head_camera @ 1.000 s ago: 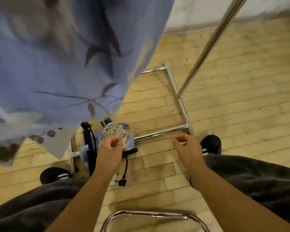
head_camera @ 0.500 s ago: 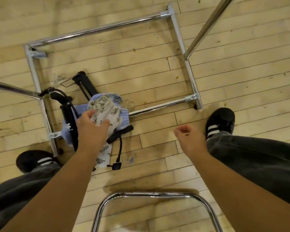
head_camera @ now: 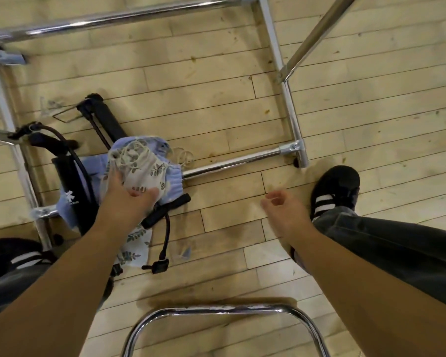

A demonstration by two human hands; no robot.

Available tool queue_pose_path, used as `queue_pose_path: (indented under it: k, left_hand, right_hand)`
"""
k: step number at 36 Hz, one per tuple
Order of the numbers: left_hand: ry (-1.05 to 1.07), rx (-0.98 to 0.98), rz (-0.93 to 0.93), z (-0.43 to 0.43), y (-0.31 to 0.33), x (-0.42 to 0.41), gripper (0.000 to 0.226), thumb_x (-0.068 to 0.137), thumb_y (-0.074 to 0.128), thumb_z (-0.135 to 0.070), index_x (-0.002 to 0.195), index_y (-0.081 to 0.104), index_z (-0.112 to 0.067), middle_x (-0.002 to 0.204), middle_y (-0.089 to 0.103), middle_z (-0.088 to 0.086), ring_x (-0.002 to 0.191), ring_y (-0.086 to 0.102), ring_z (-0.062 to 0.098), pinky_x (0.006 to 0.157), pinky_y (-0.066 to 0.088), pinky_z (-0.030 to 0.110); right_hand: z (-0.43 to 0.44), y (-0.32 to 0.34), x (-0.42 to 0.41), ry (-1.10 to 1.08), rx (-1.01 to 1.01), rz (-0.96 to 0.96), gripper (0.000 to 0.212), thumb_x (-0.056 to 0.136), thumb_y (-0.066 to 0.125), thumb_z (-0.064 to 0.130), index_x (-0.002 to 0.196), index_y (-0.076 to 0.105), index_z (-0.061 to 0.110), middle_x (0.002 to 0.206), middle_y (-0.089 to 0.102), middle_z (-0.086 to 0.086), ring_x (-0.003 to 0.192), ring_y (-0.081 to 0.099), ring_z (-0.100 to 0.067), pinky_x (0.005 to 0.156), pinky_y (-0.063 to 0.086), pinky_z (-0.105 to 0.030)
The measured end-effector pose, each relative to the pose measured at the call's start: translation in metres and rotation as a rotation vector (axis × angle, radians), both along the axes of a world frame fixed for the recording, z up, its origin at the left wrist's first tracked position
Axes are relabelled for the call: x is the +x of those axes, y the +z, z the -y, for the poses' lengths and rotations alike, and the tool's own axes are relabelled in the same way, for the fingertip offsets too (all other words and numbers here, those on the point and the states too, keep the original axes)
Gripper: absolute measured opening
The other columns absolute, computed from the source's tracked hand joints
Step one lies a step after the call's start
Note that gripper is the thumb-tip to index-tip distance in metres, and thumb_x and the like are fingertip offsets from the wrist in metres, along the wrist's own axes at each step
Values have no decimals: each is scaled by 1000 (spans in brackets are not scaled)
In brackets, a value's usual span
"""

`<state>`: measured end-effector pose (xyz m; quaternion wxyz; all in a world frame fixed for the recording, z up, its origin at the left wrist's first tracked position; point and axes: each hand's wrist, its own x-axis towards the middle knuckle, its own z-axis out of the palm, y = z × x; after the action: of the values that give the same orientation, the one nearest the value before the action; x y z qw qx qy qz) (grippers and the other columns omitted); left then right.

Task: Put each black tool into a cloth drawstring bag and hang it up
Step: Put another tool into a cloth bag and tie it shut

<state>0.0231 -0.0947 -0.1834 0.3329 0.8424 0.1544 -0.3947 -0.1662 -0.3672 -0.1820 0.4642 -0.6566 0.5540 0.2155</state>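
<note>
My left hand (head_camera: 125, 199) grips a white leaf-print drawstring bag (head_camera: 142, 166) at the top of a pile on the floor. Blue cloth bags (head_camera: 173, 181) lie under it, and another leaf-print bag (head_camera: 134, 249) shows below my wrist. Black pumps lie around the pile: one with a white logo (head_camera: 71, 191) at the left, one (head_camera: 101, 114) behind, and a handle with a hose (head_camera: 165, 215) in front. My right hand (head_camera: 283, 210) hovers over the bare floor with loosely curled fingers, holding nothing.
The chrome base of a garment rack (head_camera: 289, 109) frames the pile on the wooden floor, with an upright pole (head_camera: 317, 29) at the right. A chrome chair frame (head_camera: 216, 311) is near my knees. My black shoes (head_camera: 332, 191) stand at either side.
The view dropped from a hanging blue cloth to the floor. My left hand went down onto the leaf-print bag and closed on it. My right hand opened slightly and drifted down.
</note>
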Motion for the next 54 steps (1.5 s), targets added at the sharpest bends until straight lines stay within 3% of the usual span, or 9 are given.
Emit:
queue_pose_path:
  k: [7, 10, 13, 17, 24, 31, 34, 43, 54]
  left_hand:
    - [-44, 114, 62, 1, 2, -3, 69, 91, 74, -43, 148, 44, -19, 117, 58, 0, 106, 59, 24, 92, 46, 38]
    - [-74, 159, 137, -5, -1, -2, 59, 94, 68, -49, 142, 53, -18, 113, 61, 2, 104, 62, 31, 86, 49, 40]
    - [-70, 120, 246, -11, -3, 1, 42, 91, 66, -57, 106, 66, -18, 96, 64, 16, 85, 64, 36, 68, 50, 40]
    - [-77, 123, 319, -15, -7, 8, 51, 83, 58, -76, 73, 53, -26, 93, 61, 23, 86, 63, 43, 76, 59, 57]
    - [-1, -116, 290, 25, 23, 11, 15, 103, 59, -37, 101, 63, -23, 87, 67, -7, 77, 63, 9, 64, 49, 29]
    - [-239, -24, 102, 33, 4, 9, 25, 100, 62, -35, 115, 46, -23, 97, 60, -1, 75, 58, 17, 59, 42, 31]
    - [-322, 0, 119, 34, -1, 7, 32, 99, 64, -33, 125, 48, -21, 110, 57, 0, 92, 56, 22, 75, 41, 34]
    - [-381, 30, 153, 37, -10, 10, 41, 97, 66, -39, 132, 50, -25, 112, 63, 1, 93, 64, 28, 79, 57, 44]
    - [-364, 16, 163, 35, -10, 9, 36, 98, 66, -37, 128, 53, -24, 109, 66, 3, 85, 65, 28, 69, 47, 35]
  right_hand:
    - [10, -10, 20, 76, -59, 38, 30, 98, 66, 31, 126, 59, 27, 102, 62, 11, 86, 61, -8, 60, 44, -21]
    - [10, -12, 28, 214, -116, 53, 30, 97, 66, 36, 126, 60, 30, 111, 63, 9, 93, 62, -10, 67, 49, -24]
    - [4, -12, 39, 302, -107, 75, 33, 97, 65, 38, 129, 61, 30, 118, 62, 8, 102, 62, -13, 87, 54, -32]
    - [-9, -11, 54, 331, -51, 94, 38, 100, 63, 37, 136, 59, 28, 125, 61, 8, 110, 61, -13, 88, 47, -27]
    - [-24, -20, 68, 252, 32, 41, 58, 103, 56, 32, 158, 36, 23, 147, 52, -2, 127, 53, -20, 93, 40, -27]
    - [17, -34, 64, 91, -239, -25, 65, 98, 59, 20, 157, 33, 16, 124, 54, -7, 111, 59, -26, 84, 46, -33]
    - [42, -39, 55, 128, -357, -61, 54, 98, 56, 17, 150, 43, 16, 116, 62, -11, 91, 64, -22, 71, 52, -32]
    - [53, -44, 43, 255, -241, -161, 72, 103, 46, 17, 165, 9, 24, 90, 48, -4, 70, 51, -16, 54, 39, -29]
    - [36, -49, 35, 216, -214, -94, 73, 102, 50, 21, 164, 12, 30, 98, 61, -14, 73, 56, -20, 64, 47, -31]
